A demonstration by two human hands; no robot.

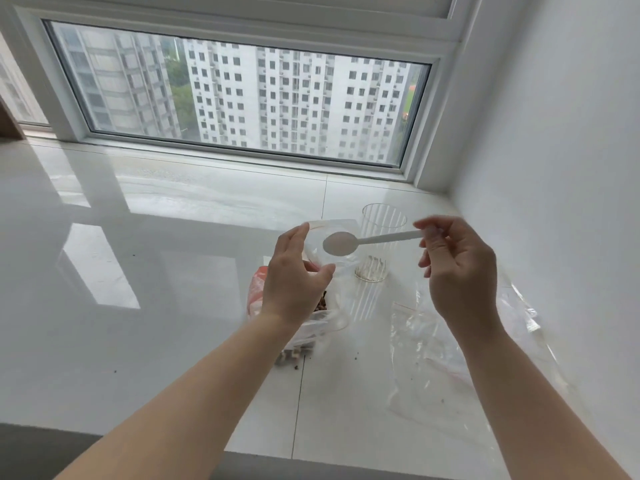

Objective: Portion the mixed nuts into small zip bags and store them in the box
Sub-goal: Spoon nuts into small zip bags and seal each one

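My left hand (294, 275) holds open the mouth of a clear plastic bag of mixed nuts (311, 317), which has an orange-printed side and stands on the white sill. My right hand (453, 265) pinches the handle end of a white plastic spoon (349, 242). The spoon's bowl hovers over the bag's opening and looks empty. Brown nuts show inside the bag just below my left palm. Several small clear zip bags with red seal lines (436, 344) lie flat on the sill under my right forearm. No storage box is in view.
A clear ribbed plastic cup (379, 244) stands just behind the spoon. The glossy white sill (156, 271) runs to a window at the back and a white wall (571, 168) at the right. A few nut crumbs lie near the bag; the sill's front edge is near my elbows.
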